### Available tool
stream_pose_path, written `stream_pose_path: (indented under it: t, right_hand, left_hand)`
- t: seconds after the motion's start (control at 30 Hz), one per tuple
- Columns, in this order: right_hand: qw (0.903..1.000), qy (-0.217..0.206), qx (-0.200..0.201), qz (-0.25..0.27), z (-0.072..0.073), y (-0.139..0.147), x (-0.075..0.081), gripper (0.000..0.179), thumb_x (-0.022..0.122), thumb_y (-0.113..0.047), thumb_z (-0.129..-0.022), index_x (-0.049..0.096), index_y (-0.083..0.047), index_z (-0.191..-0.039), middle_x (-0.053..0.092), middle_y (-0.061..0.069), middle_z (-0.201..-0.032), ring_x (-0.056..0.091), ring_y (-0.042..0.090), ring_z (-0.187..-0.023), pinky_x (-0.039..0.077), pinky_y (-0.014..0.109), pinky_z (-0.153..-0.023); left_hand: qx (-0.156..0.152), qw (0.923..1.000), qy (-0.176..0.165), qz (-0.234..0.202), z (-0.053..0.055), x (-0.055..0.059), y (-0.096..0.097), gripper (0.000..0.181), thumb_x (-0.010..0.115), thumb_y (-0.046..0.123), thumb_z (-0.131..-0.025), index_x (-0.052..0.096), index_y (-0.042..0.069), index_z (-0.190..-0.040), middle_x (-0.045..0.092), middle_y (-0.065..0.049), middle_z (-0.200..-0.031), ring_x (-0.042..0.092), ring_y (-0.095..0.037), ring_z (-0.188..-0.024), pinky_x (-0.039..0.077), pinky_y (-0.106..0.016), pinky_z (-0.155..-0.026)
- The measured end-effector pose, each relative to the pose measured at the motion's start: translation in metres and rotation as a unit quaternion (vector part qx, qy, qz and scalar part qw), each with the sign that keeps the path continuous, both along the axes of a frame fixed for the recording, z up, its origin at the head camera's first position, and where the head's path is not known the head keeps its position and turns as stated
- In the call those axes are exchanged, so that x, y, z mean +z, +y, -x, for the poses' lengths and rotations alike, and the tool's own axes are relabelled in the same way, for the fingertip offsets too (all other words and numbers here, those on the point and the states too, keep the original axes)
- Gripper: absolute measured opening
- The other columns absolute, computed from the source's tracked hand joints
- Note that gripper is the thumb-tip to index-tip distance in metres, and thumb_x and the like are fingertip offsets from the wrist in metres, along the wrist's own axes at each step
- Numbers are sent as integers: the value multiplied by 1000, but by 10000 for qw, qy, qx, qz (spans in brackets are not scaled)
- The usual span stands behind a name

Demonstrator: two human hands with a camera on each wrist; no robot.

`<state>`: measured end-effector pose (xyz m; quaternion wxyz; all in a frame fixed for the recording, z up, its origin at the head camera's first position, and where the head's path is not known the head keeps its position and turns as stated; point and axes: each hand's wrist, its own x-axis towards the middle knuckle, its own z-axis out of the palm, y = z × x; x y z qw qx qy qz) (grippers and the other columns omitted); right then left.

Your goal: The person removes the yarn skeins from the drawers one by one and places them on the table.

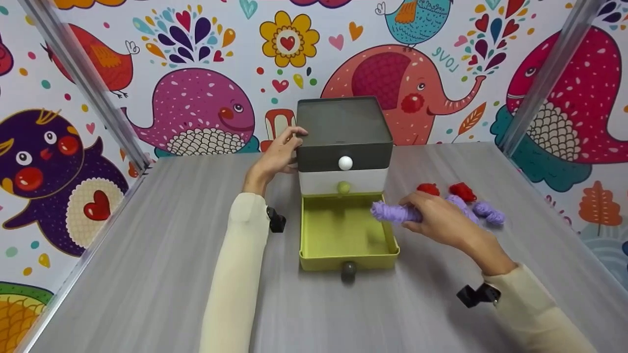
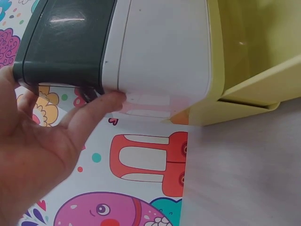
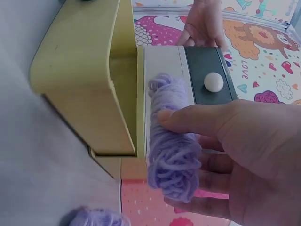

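Observation:
My right hand (image 1: 439,218) pinches a skein of purple yarn (image 1: 395,213) between thumb and fingers. The skein sits above the right edge of the pulled-out yellow-green drawer (image 1: 338,230); the right wrist view shows its twisted strands (image 3: 174,136). That drawer is the bottom one of a small three-tier drawer unit (image 1: 343,122), with a dark grey top tier and a white middle one. My left hand (image 1: 277,156) touches the unit's upper left side. In the left wrist view, its fingers (image 2: 96,110) lie against the dark and white tiers.
More purple skeins (image 1: 488,213) and two red yarn bundles (image 1: 462,191) lie on the grey table (image 1: 171,255) right of the unit, partly behind my right hand. Behind the table stands a wall (image 1: 294,73) printed with cartoon animals, with metal posts at the corners.

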<state>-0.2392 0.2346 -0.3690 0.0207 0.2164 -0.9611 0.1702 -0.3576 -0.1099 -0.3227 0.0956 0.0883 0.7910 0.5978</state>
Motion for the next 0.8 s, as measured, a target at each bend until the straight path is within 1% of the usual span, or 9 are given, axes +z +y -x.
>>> stream_pose_path:
  t: [0.13, 0.23, 0.33, 0.47, 0.57, 0.67, 0.8]
  right_hand:
    - [9998, -2, -205, 13, -7, 17, -2, 47, 78, -27, -86, 64, -8, -127, 69, 11, -118, 64, 27, -99, 56, 54, -93]
    - [9991, -67, -408, 77, -9, 30, -2, 50, 78, -27, -86, 62, -8, -130, 67, 14, -124, 65, 30, -105, 54, 57, -95]
    - [9984, -95, -530, 176, -8, 42, -2, 49, 77, -25, -87, 62, -5, -130, 67, 17, -124, 64, 34, -107, 53, 60, -96]
    - [9977, 19, -661, 177, -6, 60, -5, 46, 74, -21, -89, 61, 0, -128, 64, 24, -125, 64, 40, -108, 52, 62, -93]
    - [9960, 121, -880, 121, -5, 75, -9, 46, 72, -18, -90, 58, 3, -128, 60, 27, -126, 62, 43, -108, 52, 63, -92]
    - [9938, 242, -1080, 51, -5, 90, -13, 45, 71, -18, -91, 58, 5, -127, 60, 29, -124, 62, 43, -105, 52, 64, -89]
    - [9913, 336, -1265, 117, -2, 111, -20, 44, 71, -19, -91, 58, 5, -125, 60, 30, -120, 61, 43, -100, 51, 64, -86]
  left_hand:
    - [-11, 10000, -17, 27, 0, -1, 0, 32, 39, 29, -106, 46, 26, -137, 37, -15, -153, 43, -51, -138, 44, -67, -104]
    - [1, 10000, -4, 37, 1, -1, 0, 31, 38, 28, -106, 46, 26, -136, 38, -14, -152, 44, -50, -138, 45, -66, -103]
    - [11, 10000, -4, 25, 1, -1, -1, 31, 38, 27, -106, 46, 26, -136, 39, -14, -151, 47, -49, -136, 46, -65, -103]
    - [11, 10000, -15, 57, 1, -1, -2, 31, 38, 29, -106, 46, 27, -136, 40, -13, -150, 49, -47, -134, 46, -64, -103]
    - [-8, 10000, -11, 84, 0, -1, -2, 31, 39, 30, -106, 46, 27, -136, 40, -13, -150, 49, -47, -134, 45, -65, -104]
    - [-26, 10000, 7, 74, 1, -1, -1, 30, 39, 30, -106, 46, 27, -136, 39, -13, -151, 49, -47, -134, 44, -65, -105]
    - [-48, 9999, 62, 139, 1, -1, -2, 31, 39, 31, -107, 45, 27, -136, 39, -13, -151, 54, -44, -129, 45, -64, -105]
